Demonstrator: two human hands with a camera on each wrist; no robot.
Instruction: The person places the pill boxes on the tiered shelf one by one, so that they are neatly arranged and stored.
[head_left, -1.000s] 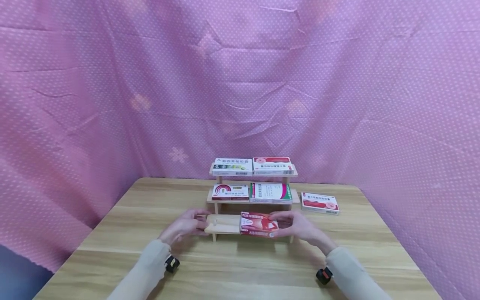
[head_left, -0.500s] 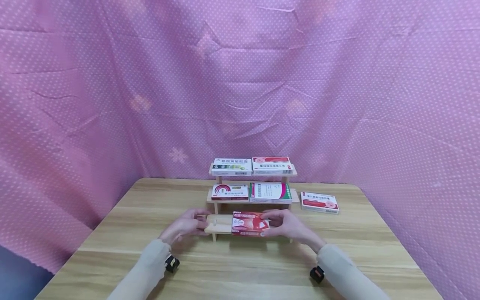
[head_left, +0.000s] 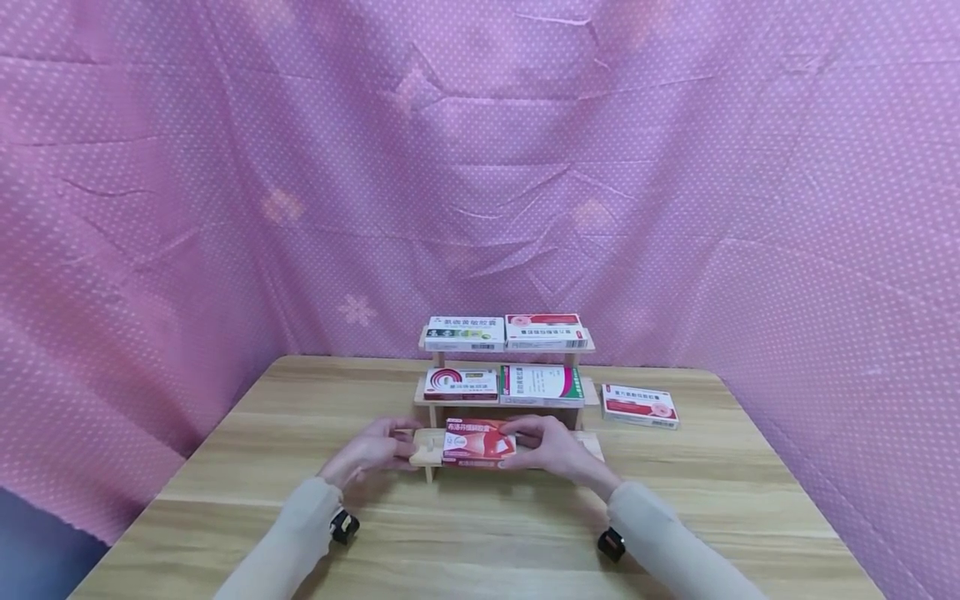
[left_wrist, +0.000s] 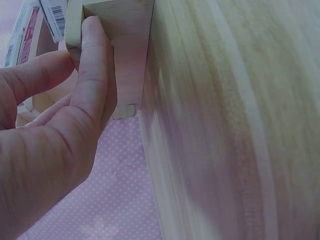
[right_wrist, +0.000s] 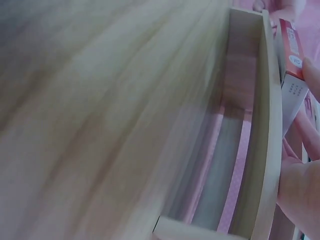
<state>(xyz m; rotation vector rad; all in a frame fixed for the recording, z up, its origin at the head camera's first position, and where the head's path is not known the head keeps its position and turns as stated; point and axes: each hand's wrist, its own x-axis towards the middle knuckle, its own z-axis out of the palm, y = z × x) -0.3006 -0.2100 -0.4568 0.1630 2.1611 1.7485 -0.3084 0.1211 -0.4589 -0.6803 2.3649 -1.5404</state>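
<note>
A three-tier wooden display rack point(head_left: 588, 440) stands on the table. My right hand point(head_left: 551, 448) pinches the right end of a red and white medicine box point(head_left: 471, 443), close over the lowest tier toward its left side. In the right wrist view, the box's white end flap point(right_wrist: 292, 102) faces the camera, between thumb and fingers. My left hand point(head_left: 373, 448) holds the left end of that tier; the left wrist view shows thumb and fingers pinching the board's edge point(left_wrist: 74, 25).
White and red medicine boxes lie on the upper tiers, including a green-edged box point(head_left: 540, 383) and a white box point(head_left: 465, 332). Another box point(head_left: 640, 406) lies on the table point(head_left: 480, 542) right of the rack. A pink dotted cloth point(head_left: 480, 183) hangs behind.
My right hand has moved left with the red medicine box, from the right half of the lowest tier toward its left end. My left hand stays at the tier's left end.
</note>
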